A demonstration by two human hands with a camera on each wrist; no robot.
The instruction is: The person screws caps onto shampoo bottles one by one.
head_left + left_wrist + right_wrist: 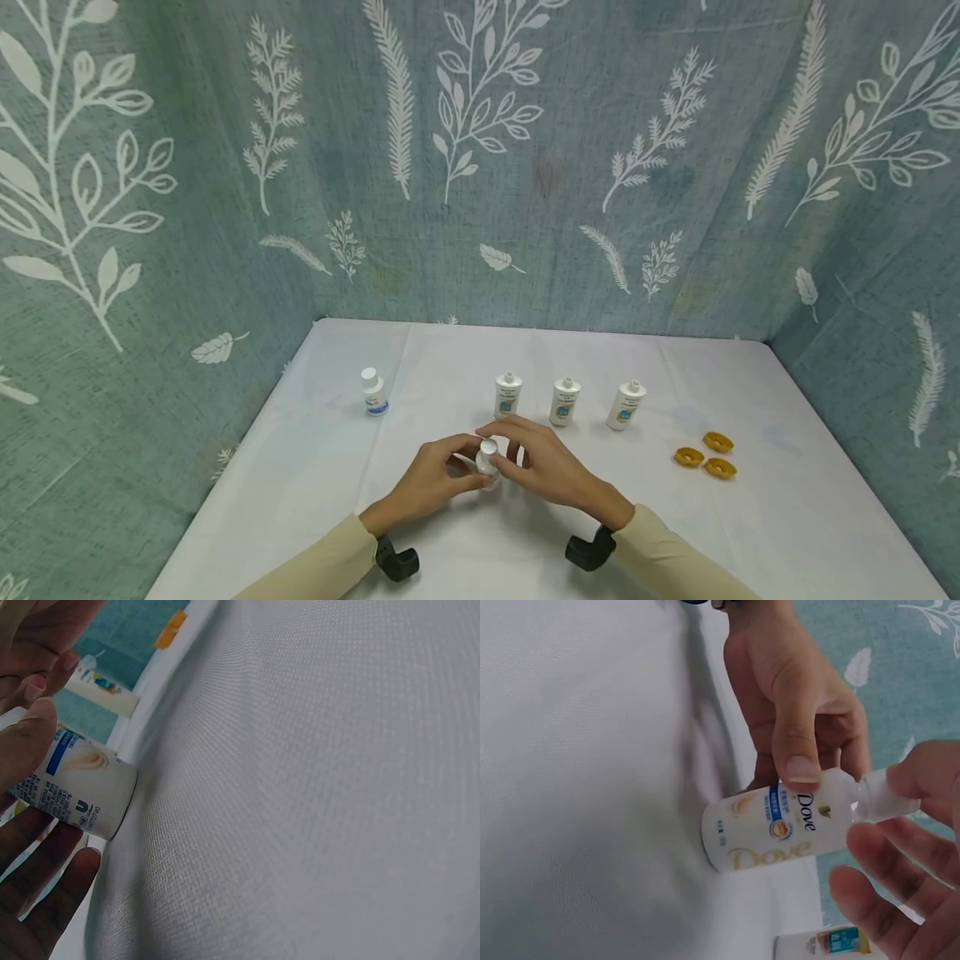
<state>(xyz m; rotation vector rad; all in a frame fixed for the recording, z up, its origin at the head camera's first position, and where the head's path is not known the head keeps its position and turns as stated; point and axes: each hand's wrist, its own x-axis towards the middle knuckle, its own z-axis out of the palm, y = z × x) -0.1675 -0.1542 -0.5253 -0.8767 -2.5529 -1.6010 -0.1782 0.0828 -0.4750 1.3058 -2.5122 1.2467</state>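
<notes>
A small white Dove bottle (761, 832) stands upright on the white-covered table, between both hands. My left hand (429, 482) grips its body, with the thumb on one side and fingers round the other, as the right wrist view shows. At the top, my right hand (551, 464) pinches the white cap (891, 796) between thumb and fingers. The bottle's base touches the cloth in the left wrist view. From the head view, the hands cover much of the bottle. Just behind them is a white bottle with a blue label (507, 395), partly hidden by the right hand.
Two similar labelled bottles, a middle one (564, 402) and a right one (626, 406), stand farther right. A white-capped bottle (373, 392) stands alone at the left. Three orange-yellow rings (720, 468) lie at the right. A leaf-patterned curtain (555, 167) encloses the white table (315, 500).
</notes>
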